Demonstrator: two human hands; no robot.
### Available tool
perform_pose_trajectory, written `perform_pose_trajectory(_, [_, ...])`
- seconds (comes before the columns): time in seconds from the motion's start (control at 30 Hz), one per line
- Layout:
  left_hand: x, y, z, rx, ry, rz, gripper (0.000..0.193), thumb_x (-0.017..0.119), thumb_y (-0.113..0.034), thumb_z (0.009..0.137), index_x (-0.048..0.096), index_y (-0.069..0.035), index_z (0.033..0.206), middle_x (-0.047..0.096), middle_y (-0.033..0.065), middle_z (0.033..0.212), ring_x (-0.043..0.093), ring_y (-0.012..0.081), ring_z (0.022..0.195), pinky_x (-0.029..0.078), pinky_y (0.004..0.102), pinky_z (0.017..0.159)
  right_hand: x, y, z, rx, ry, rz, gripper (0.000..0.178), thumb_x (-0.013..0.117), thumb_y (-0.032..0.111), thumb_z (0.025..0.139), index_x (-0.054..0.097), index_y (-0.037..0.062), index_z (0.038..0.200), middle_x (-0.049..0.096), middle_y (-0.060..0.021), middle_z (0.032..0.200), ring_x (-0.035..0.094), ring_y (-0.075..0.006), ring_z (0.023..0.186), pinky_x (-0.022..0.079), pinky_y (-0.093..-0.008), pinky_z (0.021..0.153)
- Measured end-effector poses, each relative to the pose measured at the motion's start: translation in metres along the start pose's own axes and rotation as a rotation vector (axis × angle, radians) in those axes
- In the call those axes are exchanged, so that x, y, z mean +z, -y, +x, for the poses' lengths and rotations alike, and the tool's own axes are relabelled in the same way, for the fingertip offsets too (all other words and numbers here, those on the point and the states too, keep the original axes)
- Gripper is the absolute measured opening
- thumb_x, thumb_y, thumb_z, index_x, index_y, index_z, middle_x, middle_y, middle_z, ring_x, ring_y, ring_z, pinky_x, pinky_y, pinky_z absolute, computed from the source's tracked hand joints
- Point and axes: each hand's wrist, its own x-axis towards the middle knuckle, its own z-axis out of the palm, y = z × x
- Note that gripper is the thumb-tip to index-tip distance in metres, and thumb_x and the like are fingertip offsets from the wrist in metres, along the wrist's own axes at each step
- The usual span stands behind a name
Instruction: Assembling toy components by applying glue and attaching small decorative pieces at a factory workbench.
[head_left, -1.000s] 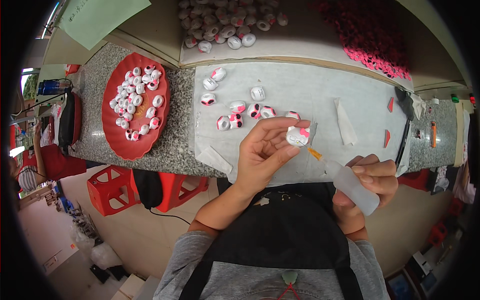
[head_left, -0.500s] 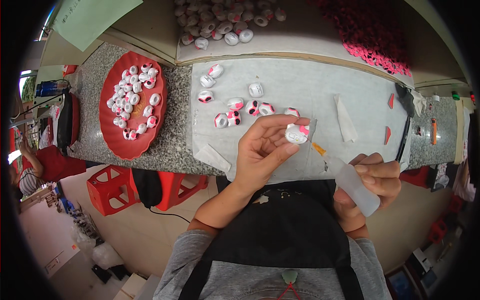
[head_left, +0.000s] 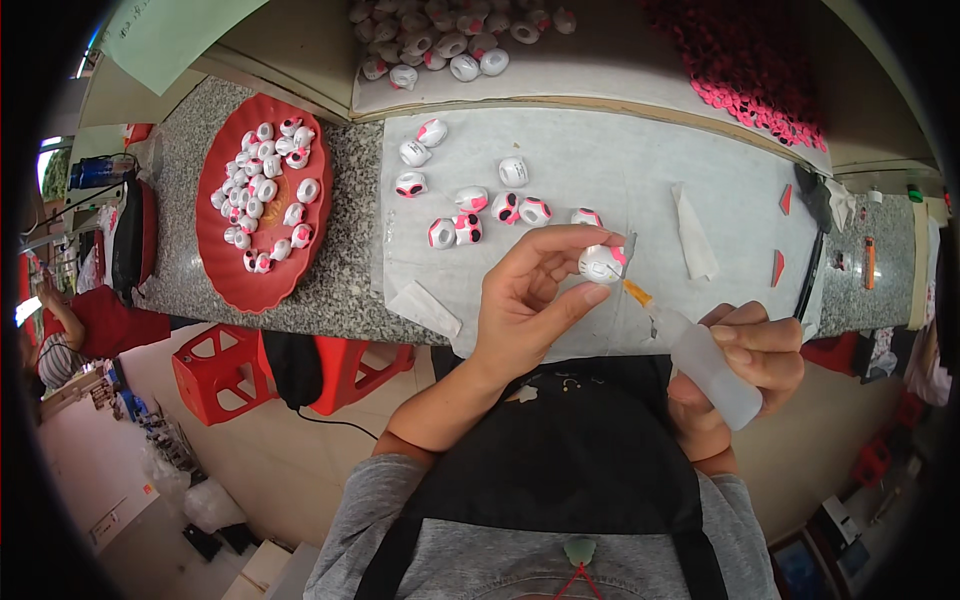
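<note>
Between the thumb and fingers of my left hand [head_left: 535,300] is a small white figurine head [head_left: 601,263] with a pink patch on one side. My right hand [head_left: 755,355] is wrapped round a translucent squeeze bottle [head_left: 715,375]. The bottle is tilted, and its orange nozzle [head_left: 637,293] points up and left, close to the figurine head; whether they touch I cannot tell. Beyond my left hand, several similar white heads [head_left: 471,199] with pink and black parts lie on a white paper sheet [head_left: 620,170].
A red scalloped tray [head_left: 222,270] with many white heads stands at the left. More heads [head_left: 450,45] and a heap of pink pieces [head_left: 750,90] lie on the raised shelf behind. Folded paper [head_left: 693,235], red slips [head_left: 778,267] and an orange tool [head_left: 869,262] are at the right.
The figurine head has been turned in my left fingers and moved slightly right and up, nearer the nozzle. My right hand and the bottle have hardly moved.
</note>
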Motion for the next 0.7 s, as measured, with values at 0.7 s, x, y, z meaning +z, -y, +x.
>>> perform_pose_trajectory(0.7, [0.0016,-0.0006,0.0021,0.074,-0.001,0.202,0.034,0.050,0.008,0.069,0.043,0.002,0.101,0.047,0.0161,0.103,0.045,0.0219,0.099,0.035,0.0308,0.083,-0.0034,-0.0017,0.0053,0.016,0.023,-0.081,0.040,0.072,0.025,0.059,0.041,0.0063,0.077,0.040,-0.0047,0.072,0.038,-0.0095,0.051,0.035,-0.0190,0.043])
